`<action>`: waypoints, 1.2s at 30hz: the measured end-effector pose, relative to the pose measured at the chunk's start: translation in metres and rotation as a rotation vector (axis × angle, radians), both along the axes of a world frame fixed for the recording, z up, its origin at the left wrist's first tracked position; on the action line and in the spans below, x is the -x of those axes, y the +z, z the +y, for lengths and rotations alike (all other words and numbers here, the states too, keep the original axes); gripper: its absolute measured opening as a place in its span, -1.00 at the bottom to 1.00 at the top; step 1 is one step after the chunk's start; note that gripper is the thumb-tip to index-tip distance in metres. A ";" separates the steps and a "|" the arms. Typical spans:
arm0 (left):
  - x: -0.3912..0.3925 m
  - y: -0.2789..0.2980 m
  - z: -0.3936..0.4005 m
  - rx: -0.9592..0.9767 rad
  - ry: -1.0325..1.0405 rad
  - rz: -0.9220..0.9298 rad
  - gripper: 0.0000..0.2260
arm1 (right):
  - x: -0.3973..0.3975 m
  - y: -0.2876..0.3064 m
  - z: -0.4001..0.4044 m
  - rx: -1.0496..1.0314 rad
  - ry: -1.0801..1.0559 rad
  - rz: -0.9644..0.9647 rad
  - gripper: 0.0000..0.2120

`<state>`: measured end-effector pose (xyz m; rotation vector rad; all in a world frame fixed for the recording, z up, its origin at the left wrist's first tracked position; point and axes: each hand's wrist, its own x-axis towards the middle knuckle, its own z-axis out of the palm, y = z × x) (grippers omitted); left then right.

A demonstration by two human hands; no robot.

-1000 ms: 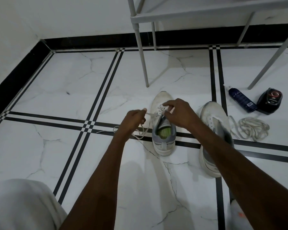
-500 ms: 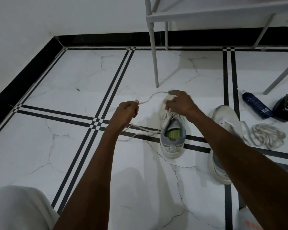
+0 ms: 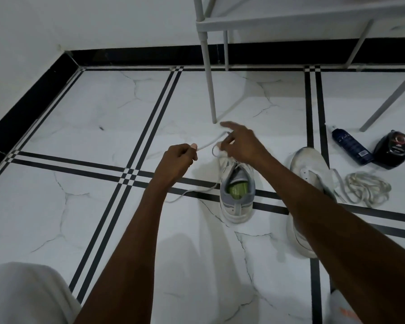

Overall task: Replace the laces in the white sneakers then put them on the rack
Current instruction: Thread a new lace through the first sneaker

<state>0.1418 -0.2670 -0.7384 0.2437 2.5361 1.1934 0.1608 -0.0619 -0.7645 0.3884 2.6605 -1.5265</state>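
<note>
Head camera: the left hand (image 3: 177, 160) is curled tight, pinching a white lace (image 3: 209, 143) drawn taut toward the right hand (image 3: 241, 145), which pinches the lace's loop with its index finger extended. Beneath them a white sneaker (image 3: 236, 192) stands on the marble floor (image 3: 103, 108); its mate (image 3: 308, 164) lies just right, beside a loose lace pile (image 3: 367, 189), below the white rack (image 3: 290, 22).
</note>
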 end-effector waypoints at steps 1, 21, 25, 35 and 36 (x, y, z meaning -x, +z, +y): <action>-0.001 -0.001 0.002 0.017 -0.006 0.017 -0.62 | -0.005 0.006 -0.007 0.020 0.124 -0.025 -0.56; -0.002 0.006 0.006 -0.660 0.311 -0.109 -0.77 | -0.025 -0.015 -0.014 -0.057 0.028 0.020 -0.72; -0.010 0.003 0.027 -0.573 0.198 -0.026 -0.78 | -0.047 0.001 0.019 -0.045 -0.098 0.017 -0.50; -0.029 -0.035 0.066 -0.213 -0.054 0.223 -0.92 | -0.089 -0.019 0.018 -0.238 -0.076 -0.029 -0.79; -0.031 -0.036 0.069 -0.192 -0.064 0.233 -0.93 | -0.089 -0.021 0.015 -0.290 -0.083 0.002 -0.82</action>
